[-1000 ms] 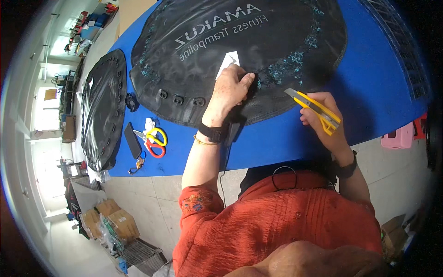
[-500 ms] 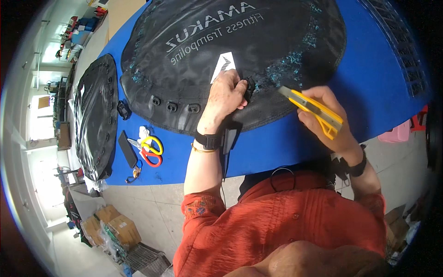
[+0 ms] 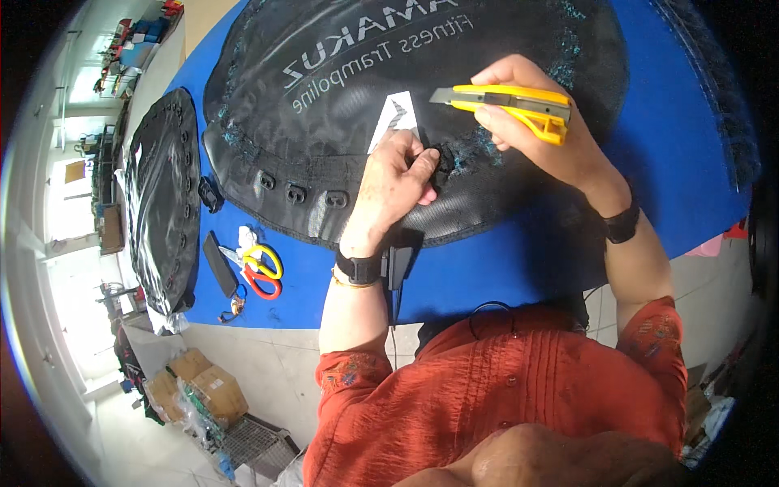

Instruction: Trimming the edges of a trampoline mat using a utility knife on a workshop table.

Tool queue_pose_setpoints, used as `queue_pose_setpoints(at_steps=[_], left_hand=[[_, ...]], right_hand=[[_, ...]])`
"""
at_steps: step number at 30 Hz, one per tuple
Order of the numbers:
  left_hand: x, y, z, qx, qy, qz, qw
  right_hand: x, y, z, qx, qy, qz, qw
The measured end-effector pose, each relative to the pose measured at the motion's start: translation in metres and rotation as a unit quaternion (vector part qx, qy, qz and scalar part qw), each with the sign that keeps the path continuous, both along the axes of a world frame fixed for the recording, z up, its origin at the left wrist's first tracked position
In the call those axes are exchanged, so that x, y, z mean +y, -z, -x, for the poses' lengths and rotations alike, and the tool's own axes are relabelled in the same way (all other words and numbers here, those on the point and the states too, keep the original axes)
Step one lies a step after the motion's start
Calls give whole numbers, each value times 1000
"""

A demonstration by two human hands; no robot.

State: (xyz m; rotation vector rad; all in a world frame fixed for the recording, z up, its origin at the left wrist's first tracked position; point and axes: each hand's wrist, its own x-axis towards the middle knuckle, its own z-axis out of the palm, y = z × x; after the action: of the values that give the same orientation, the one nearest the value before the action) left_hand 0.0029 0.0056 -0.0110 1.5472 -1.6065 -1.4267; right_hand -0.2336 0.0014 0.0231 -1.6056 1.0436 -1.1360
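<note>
A large black trampoline mat [image 3: 341, 138], with pale lettering and blue thread fragments, lies on the blue table [image 3: 487, 280]. My left hand [image 3: 388, 180] is closed at the mat's near part, its thumb and fingers pinching bunched black material. A white card [image 3: 399, 107] with a dark mark lies just beyond those fingers. Raised over the mat to the right, my right hand [image 3: 560, 154] grips a yellow utility knife [image 3: 513, 99]. Its blade is out and points left, apart from the mat. Several black buckle-like loops [image 3: 295, 193] sit along the mat's rim, left of my left hand.
Scissors [image 3: 264, 272] with red and yellow handles lie left of my left forearm, beside a dark flat strip [image 3: 219, 264]. A second black mat [image 3: 162, 207] covers the table's left end. Dark netting [image 3: 710, 97] lies along the right edge. Cardboard boxes [image 3: 219, 394] stand on the floor.
My right hand has lifted the utility knife up and to the left, and its blade has turned to point left. My left hand keeps its pinch at the mat.
</note>
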Motion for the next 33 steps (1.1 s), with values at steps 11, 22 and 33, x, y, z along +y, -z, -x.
queue_pose_setpoints(at_steps=[11,22,33], left_hand=[[2,3,-2,3,-3,-3,1000],[-1,4,-6,40,1,-22,999],[-3,3,-7,22,4,-14,1000]], right_hand=[[-6,7,24,54,-131,82,987],[0,13,14,49,-171,62,982],[6,13,7,88,-158,80,980]])
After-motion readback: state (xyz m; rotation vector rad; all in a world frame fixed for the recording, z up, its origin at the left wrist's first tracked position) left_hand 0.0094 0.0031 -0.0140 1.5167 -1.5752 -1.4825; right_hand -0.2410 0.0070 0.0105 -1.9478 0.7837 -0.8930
